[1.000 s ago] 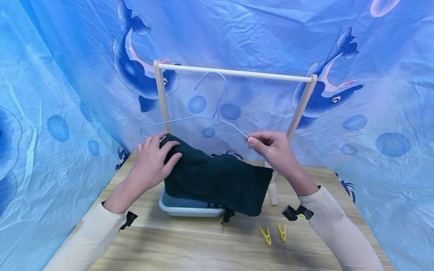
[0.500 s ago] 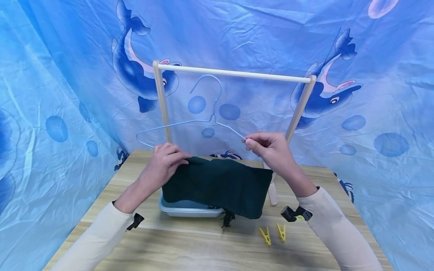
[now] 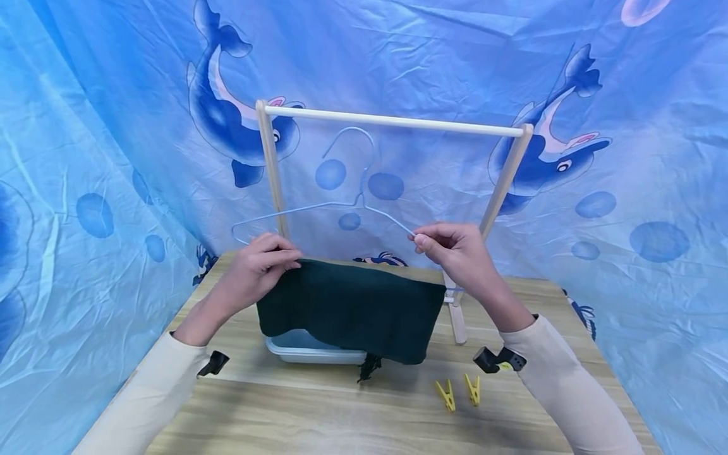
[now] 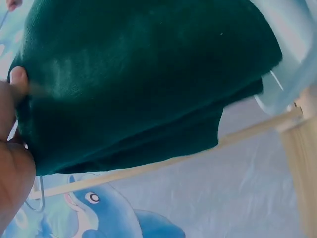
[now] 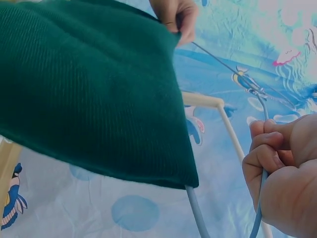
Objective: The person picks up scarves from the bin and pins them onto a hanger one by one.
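Note:
A dark green ribbed scarf (image 3: 352, 309) with black-looking fringe is draped over the lower bar of a light blue wire hanger (image 3: 341, 203). My left hand (image 3: 258, 268) pinches the scarf's top edge near its left end; in the left wrist view the thumb (image 4: 19, 79) presses on the cloth. My right hand (image 3: 461, 256) grips the hanger's right shoulder between thumb and fingers, holding it up with the hook on top. Past the scarf's right edge, the bare lower bar (image 5: 195, 210) shows in the right wrist view. The cloth hides most of that bar.
Behind the hanger stands a wooden rack with a white rail (image 3: 392, 121). A pale blue basin (image 3: 324, 357) sits under the scarf on the wooden table (image 3: 318, 423). Two yellow clothespins (image 3: 446, 397) lie at front right. Printed blue curtains surround the table.
My left hand has gone from spread fingers on the scarf's raised left end to pinching its top edge. The scarf has lowered there, straightened and shifted left. My right hand has stayed put.

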Demonstrator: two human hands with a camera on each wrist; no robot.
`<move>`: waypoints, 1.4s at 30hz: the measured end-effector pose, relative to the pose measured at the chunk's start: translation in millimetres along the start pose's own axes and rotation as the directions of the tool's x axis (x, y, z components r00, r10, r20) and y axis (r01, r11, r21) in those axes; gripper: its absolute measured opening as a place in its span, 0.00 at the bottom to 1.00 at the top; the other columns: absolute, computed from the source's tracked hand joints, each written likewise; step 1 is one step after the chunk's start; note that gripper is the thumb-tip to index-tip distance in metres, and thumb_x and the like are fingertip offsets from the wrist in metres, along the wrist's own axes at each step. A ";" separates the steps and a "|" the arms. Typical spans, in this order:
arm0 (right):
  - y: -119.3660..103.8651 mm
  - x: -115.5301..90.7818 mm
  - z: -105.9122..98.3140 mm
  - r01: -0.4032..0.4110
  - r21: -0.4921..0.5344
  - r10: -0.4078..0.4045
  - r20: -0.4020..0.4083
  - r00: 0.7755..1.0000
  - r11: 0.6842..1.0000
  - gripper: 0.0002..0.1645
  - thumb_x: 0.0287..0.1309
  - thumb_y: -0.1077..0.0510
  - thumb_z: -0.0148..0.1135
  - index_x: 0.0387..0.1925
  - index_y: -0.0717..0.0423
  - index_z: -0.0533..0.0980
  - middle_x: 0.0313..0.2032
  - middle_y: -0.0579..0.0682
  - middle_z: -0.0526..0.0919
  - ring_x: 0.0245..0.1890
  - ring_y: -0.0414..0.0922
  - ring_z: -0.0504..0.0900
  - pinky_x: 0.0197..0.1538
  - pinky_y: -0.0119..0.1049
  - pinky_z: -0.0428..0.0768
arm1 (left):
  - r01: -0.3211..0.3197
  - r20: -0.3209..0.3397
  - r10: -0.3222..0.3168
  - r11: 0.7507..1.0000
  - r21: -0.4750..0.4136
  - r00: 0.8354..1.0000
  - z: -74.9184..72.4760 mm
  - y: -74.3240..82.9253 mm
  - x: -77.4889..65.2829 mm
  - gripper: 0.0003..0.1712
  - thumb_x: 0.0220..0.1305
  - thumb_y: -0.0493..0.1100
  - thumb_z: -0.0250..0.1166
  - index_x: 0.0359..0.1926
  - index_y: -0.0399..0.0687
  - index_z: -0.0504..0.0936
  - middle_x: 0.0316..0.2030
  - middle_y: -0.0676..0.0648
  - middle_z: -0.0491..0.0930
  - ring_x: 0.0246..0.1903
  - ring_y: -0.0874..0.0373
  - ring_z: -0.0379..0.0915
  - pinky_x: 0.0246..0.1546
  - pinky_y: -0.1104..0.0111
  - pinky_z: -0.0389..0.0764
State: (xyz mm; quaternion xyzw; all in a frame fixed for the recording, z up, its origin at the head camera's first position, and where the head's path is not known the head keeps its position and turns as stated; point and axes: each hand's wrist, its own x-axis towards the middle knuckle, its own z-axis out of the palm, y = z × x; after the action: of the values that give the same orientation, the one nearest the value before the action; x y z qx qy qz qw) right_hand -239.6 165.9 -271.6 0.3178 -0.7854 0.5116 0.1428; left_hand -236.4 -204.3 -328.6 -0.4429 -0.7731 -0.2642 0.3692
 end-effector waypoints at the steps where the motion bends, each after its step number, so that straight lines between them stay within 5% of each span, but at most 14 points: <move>1: -0.2 0.3 0.1 0.005 -0.004 -0.005 0.001 1.000 1.000 0.09 0.69 0.65 0.62 0.43 0.66 0.86 0.30 0.58 0.86 0.18 0.43 0.70 0.22 0.33 0.66 | 0.008 0.018 -0.008 1.000 0.015 1.000 1.1 0.0 -0.6 0.18 0.48 0.21 0.74 0.41 0.39 0.90 0.39 0.45 0.83 0.39 0.50 0.77 0.47 0.65 0.74; 7: 0.1 2.4 0.8 0.015 -0.029 -0.015 0.006 1.000 0.999 0.10 0.70 0.65 0.62 0.43 0.66 0.86 0.30 0.57 0.86 0.17 0.42 0.68 0.22 0.33 0.65 | 0.039 0.091 -0.046 0.996 0.081 0.995 17.4 13.5 4.3 0.15 0.59 0.32 0.67 0.48 0.42 0.87 0.45 0.45 0.85 0.47 0.49 0.79 0.49 0.52 0.75; 17: 0.8 6.1 4.7 0.033 -0.028 -0.033 0.003 0.999 0.999 0.09 0.69 0.65 0.62 0.43 0.65 0.87 0.30 0.59 0.86 0.17 0.41 0.69 0.22 0.32 0.67 | 0.014 0.228 -0.039 0.994 0.113 0.973 72.3 54.6 50.8 0.17 0.69 0.49 0.67 0.52 0.44 0.85 0.50 0.47 0.85 0.53 0.52 0.80 0.58 0.57 0.78; 28: 1.2 3.2 5.1 0.023 -0.039 -0.023 0.003 1.000 0.999 0.09 0.70 0.64 0.62 0.43 0.64 0.87 0.29 0.55 0.85 0.16 0.42 0.68 0.22 0.33 0.66 | 0.006 0.338 -0.059 0.988 0.156 0.939 103.3 58.0 65.2 0.19 0.65 0.55 0.72 0.49 0.47 0.88 0.46 0.50 0.88 0.47 0.54 0.81 0.47 0.62 0.80; 36: 1.9 1.6 4.4 0.015 -0.015 -0.015 -0.002 1.000 1.000 0.09 0.70 0.65 0.62 0.43 0.64 0.86 0.28 0.57 0.85 0.17 0.42 0.68 0.23 0.33 0.67 | -0.074 0.194 0.058 0.994 0.077 0.979 111.5 57.1 59.5 0.10 0.60 0.42 0.76 0.43 0.46 0.92 0.40 0.51 0.89 0.38 0.57 0.79 0.41 0.68 0.79; 42: 4.5 1.4 5.2 0.029 0.001 -0.029 -0.008 1.000 1.000 0.09 0.69 0.66 0.62 0.42 0.65 0.86 0.27 0.54 0.84 0.16 0.42 0.67 0.22 0.33 0.67 | -0.146 0.061 0.151 0.986 -0.084 0.987 109.0 52.0 57.6 0.12 0.58 0.33 0.76 0.44 0.43 0.91 0.38 0.49 0.88 0.35 0.57 0.75 0.39 0.71 0.78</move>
State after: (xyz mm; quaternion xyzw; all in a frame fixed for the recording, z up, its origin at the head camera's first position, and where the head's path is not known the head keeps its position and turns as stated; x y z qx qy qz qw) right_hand -243.1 161.9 -276.3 0.3273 -0.7798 0.5113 0.1530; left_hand -246.7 -71.6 -342.1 -0.5223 -0.7387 -0.2515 0.3440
